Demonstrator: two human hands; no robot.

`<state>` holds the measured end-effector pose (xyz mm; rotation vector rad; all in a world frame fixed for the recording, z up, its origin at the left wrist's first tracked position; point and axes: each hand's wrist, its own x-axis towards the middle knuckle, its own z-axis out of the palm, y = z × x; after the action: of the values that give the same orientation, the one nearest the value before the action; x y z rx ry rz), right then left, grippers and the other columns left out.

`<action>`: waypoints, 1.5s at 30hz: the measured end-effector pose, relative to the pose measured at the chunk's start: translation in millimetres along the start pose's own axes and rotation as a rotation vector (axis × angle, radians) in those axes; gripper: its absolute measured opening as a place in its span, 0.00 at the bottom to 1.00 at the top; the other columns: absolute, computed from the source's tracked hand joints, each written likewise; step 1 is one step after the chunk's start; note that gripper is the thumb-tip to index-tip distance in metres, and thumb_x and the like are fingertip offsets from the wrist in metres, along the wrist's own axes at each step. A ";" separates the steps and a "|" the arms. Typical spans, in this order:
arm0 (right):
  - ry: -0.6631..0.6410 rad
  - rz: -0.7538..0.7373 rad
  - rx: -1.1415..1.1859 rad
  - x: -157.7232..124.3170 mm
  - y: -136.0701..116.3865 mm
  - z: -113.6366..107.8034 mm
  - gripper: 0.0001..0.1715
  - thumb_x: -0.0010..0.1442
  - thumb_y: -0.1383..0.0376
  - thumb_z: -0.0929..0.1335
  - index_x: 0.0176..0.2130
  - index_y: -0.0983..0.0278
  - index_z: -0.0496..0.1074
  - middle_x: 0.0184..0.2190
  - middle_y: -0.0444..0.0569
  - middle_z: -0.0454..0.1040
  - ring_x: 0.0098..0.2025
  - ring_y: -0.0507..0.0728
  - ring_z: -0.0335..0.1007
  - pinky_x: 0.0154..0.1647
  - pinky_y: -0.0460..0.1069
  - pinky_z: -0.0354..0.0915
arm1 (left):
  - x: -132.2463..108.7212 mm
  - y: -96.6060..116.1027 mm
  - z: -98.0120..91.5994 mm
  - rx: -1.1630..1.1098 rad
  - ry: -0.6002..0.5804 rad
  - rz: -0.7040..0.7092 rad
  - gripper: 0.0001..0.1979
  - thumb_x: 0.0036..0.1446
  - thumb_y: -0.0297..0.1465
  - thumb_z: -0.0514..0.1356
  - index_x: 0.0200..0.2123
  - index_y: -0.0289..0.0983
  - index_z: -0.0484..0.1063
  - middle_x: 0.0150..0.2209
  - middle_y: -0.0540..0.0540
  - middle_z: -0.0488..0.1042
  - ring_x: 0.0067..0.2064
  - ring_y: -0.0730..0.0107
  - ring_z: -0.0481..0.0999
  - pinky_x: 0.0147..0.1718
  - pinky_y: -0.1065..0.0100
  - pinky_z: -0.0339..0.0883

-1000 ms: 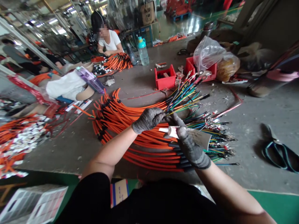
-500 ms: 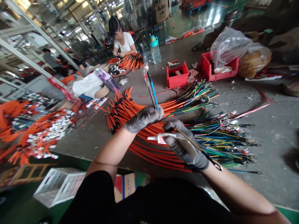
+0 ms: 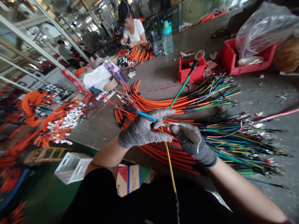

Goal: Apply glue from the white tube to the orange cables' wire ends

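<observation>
A wire bundle lies on the floor, a crate behind it, a co-worker at upper left.

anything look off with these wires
A green wire sticks up and a yellow wire droops down from between the left hand and right hand. They look odd because they stray from the fanned orange cables on the concrete floor. I can't see any damage.
</observation>
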<state>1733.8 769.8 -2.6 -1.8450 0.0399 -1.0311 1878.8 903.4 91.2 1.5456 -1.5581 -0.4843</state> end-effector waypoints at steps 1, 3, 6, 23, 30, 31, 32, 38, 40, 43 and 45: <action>-0.020 -0.019 -0.015 2.4 -1.4 -0.3 0.18 0.73 0.53 0.65 0.41 0.57 0.82 0.36 0.51 0.85 0.38 0.61 0.84 0.43 0.56 0.78 | -1.1 -0.4 -0.3 -0.013 0.003 0.002 0.33 0.52 0.35 0.77 0.61 0.40 0.75 0.27 0.58 0.58 0.27 0.80 0.56 0.27 0.75 0.59; -0.029 -0.056 -0.067 4.9 -2.6 -2.1 0.17 0.73 0.57 0.65 0.41 0.58 0.82 0.36 0.52 0.85 0.37 0.62 0.83 0.41 0.56 0.78 | -2.7 -1.3 -0.6 -0.030 0.008 0.003 0.34 0.51 0.34 0.77 0.61 0.40 0.75 0.28 0.59 0.57 0.28 0.80 0.57 0.29 0.74 0.61; -0.013 -0.103 -0.132 4.4 -3.2 -4.9 0.16 0.72 0.61 0.65 0.36 0.60 0.80 0.30 0.50 0.83 0.31 0.59 0.80 0.33 0.52 0.74 | -4.1 -2.1 -0.8 -0.033 0.023 0.008 0.33 0.51 0.35 0.77 0.60 0.41 0.75 0.27 0.59 0.57 0.28 0.79 0.57 0.30 0.74 0.62; 0.017 -0.229 -0.537 -1.2 6.3 1.1 0.19 0.73 0.59 0.62 0.36 0.59 0.78 0.29 0.52 0.80 0.33 0.62 0.77 0.34 0.55 0.71 | 29.9 -5.2 -8.5 0.140 0.137 0.153 0.18 0.61 0.47 0.68 0.35 0.37 0.74 0.32 0.49 0.73 0.33 0.71 0.72 0.37 0.66 0.71; 0.150 -0.300 -0.895 1.7 4.8 1.5 0.23 0.73 0.61 0.64 0.28 0.62 0.75 0.25 0.51 0.75 0.26 0.56 0.66 0.27 0.51 0.55 | 62.4 -2.9 -13.5 0.217 0.182 0.201 0.21 0.70 0.47 0.57 0.33 0.37 0.72 0.31 0.49 0.74 0.34 0.70 0.74 0.39 0.67 0.72; 0.152 -0.320 -0.910 2.8 4.5 1.5 0.22 0.73 0.62 0.64 0.28 0.62 0.75 0.25 0.51 0.75 0.26 0.56 0.66 0.28 0.51 0.54 | 64.0 -4.3 -12.0 0.210 0.199 0.194 0.22 0.70 0.49 0.58 0.31 0.37 0.72 0.29 0.50 0.73 0.32 0.71 0.73 0.37 0.67 0.72; 0.151 -0.336 -0.914 3.8 4.4 1.5 0.21 0.72 0.62 0.65 0.28 0.62 0.76 0.25 0.51 0.74 0.26 0.56 0.66 0.28 0.52 0.53 | 65.1 -5.8 -10.2 0.204 0.222 0.192 0.23 0.69 0.49 0.58 0.30 0.37 0.71 0.28 0.51 0.72 0.31 0.71 0.72 0.36 0.67 0.72; 0.142 -0.333 -0.880 5.6 5.2 5.4 0.21 0.72 0.61 0.66 0.28 0.62 0.76 0.23 0.49 0.71 0.26 0.56 0.64 0.28 0.52 0.52 | 68.3 -9.6 -1.0 0.171 0.255 0.195 0.23 0.69 0.49 0.59 0.30 0.37 0.72 0.27 0.51 0.72 0.31 0.70 0.73 0.34 0.68 0.71; 0.154 -0.330 -0.902 6.1 5.8 7.1 0.23 0.72 0.60 0.65 0.27 0.61 0.75 0.22 0.49 0.71 0.24 0.55 0.63 0.26 0.52 0.51 | 69.5 -8.5 0.1 0.150 0.243 0.204 0.22 0.69 0.48 0.59 0.31 0.37 0.73 0.27 0.50 0.73 0.32 0.70 0.74 0.35 0.67 0.71; 0.162 -0.279 -0.822 5.5 9.3 6.5 0.23 0.74 0.60 0.62 0.30 0.61 0.76 0.24 0.50 0.74 0.26 0.56 0.67 0.27 0.51 0.56 | 70.2 -8.3 -0.5 0.103 0.247 0.208 0.23 0.67 0.50 0.61 0.30 0.37 0.72 0.26 0.51 0.71 0.30 0.72 0.72 0.32 0.68 0.70; 0.148 -0.225 -0.649 3.3 13.5 4.3 0.23 0.75 0.59 0.61 0.32 0.60 0.77 0.26 0.51 0.77 0.29 0.58 0.72 0.30 0.51 0.63 | 67.6 -10.3 -2.0 0.062 0.245 0.188 0.24 0.67 0.51 0.61 0.30 0.37 0.72 0.25 0.52 0.70 0.28 0.73 0.70 0.30 0.69 0.69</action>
<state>1744.1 764.5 -11.4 -2.3862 0.2905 -1.4275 1896.2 838.6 104.6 1.4278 -1.5191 -0.1357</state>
